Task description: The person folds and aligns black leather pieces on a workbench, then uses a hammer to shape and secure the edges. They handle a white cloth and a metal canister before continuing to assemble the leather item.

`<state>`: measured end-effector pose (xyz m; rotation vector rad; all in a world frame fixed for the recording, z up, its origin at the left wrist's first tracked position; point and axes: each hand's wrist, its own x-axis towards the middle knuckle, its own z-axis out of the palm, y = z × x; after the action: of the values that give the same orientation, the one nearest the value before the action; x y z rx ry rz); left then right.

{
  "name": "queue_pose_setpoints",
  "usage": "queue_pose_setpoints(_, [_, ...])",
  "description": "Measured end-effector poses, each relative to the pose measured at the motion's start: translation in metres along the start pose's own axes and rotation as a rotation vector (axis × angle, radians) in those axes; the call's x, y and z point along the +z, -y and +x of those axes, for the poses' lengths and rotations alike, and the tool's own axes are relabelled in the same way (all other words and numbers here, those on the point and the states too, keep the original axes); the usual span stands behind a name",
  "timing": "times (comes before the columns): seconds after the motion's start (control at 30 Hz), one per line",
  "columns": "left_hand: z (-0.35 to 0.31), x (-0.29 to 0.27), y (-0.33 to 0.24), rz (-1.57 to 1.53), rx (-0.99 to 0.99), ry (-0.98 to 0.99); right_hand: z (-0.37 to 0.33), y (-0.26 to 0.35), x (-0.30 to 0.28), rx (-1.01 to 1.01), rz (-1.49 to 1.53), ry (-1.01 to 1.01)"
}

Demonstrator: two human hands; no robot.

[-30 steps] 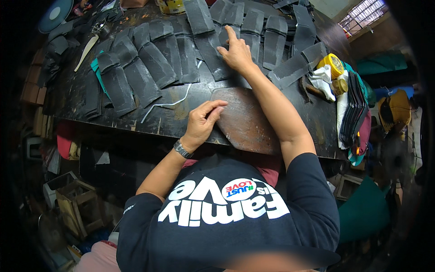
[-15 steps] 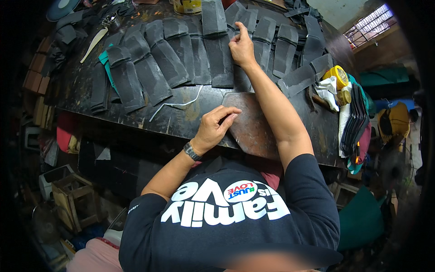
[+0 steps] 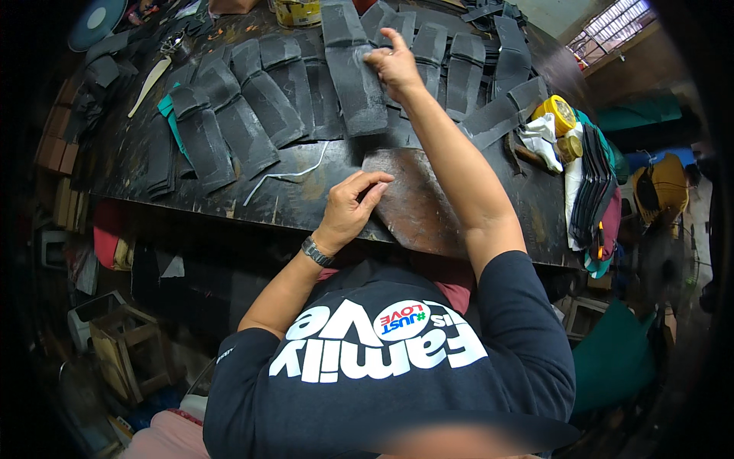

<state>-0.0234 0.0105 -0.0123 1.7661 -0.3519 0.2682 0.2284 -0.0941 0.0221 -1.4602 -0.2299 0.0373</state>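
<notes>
My right hand (image 3: 396, 70) reaches to the back of the work table, its thumb and fingers closed on the right edge of a dark grey flat panel (image 3: 355, 92) with a raised band across it. The panel's near end is lifted and casts a shadow on the table. Similar dark panels (image 3: 218, 149) lie side by side in a fanned row to both sides. My left hand (image 3: 349, 208), with a watch at the wrist, hovers by the near edge, fingers loosely bent and thumb apart, nothing visible in it. Beside it lies a brown board (image 3: 417, 203) with angled corners.
A white cord (image 3: 287, 176) lies left of my left hand. Farther left is a pale curved blade-shaped tool (image 3: 149, 88). At the right are a yellow round tin (image 3: 560, 113), a white cloth (image 3: 541, 138) and a stack of black pieces (image 3: 592, 187). A yellow can (image 3: 298, 11) stands at the back.
The panel at my right hand has tilted, its near end rising off the table and back. My right thumb has come onto its edge. My left hand has barely moved.
</notes>
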Motion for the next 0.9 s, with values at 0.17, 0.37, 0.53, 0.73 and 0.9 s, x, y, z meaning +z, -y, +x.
queue_pose_setpoints(0.17, [0.000,-0.001,-0.002,-0.006,-0.004,0.001,-0.018,-0.018,-0.002,-0.318,-0.738,-0.107])
queue_pose_setpoints(0.37, [0.025,-0.015,-0.008,0.148,0.081,0.028,-0.026,-0.014,-0.041,-0.127,-0.618,-0.131])
queue_pose_setpoints(0.53, [0.134,-0.057,0.020,0.325,0.096,-0.163,-0.046,-0.018,-0.031,-0.196,-0.604,-0.014])
queue_pose_setpoints(0.73, [0.249,-0.093,0.076,0.628,-0.067,-0.364,-0.066,-0.016,-0.031,-0.208,-0.673,-0.016])
queue_pose_setpoints(0.9, [0.267,-0.092,0.089,0.593,-0.241,-0.310,-0.061,0.000,-0.066,-0.171,-0.835,-0.102])
